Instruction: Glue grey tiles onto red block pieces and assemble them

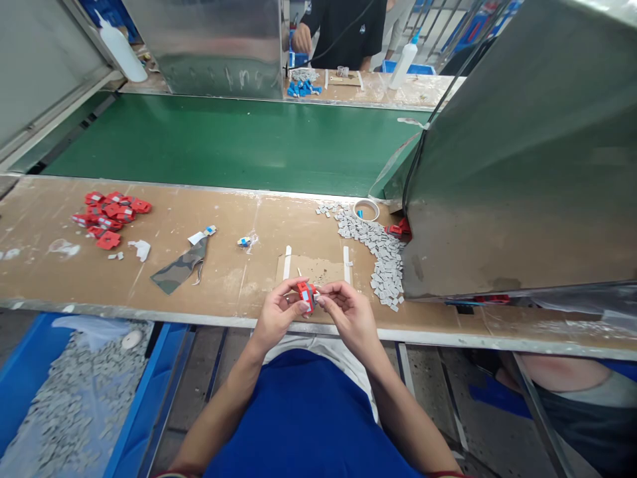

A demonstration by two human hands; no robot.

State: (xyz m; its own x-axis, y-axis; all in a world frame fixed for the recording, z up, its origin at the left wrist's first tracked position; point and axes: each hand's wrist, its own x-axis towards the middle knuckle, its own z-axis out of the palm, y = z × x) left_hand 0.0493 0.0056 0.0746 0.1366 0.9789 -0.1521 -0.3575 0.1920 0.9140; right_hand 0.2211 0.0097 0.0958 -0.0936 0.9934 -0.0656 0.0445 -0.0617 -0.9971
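My left hand (275, 316) pinches a small red plastic part (305, 297) with grey and pale patches on it. Close against its right side is my right hand (350, 316), thumb and forefinger pressed together; a tiny whitish bit shows at their tips, too small to name. Both hands are just over the front of the brown worktable, before a cardboard patch (318, 267) edged by two white tape strips. To the right spreads a heap of small grey flat pieces (374, 247). A pile of similar red parts (110, 212) lies at the far left.
A tape roll (377, 212) rests on the grey pieces. Left of centre lies a camouflage cloth strip (180, 269). Beyond the table runs a green conveyor belt (239, 143); a large metal housing (517, 179) blocks the right. A blue bin (133, 398) stands lower left. A co-worker (343, 33) is opposite.
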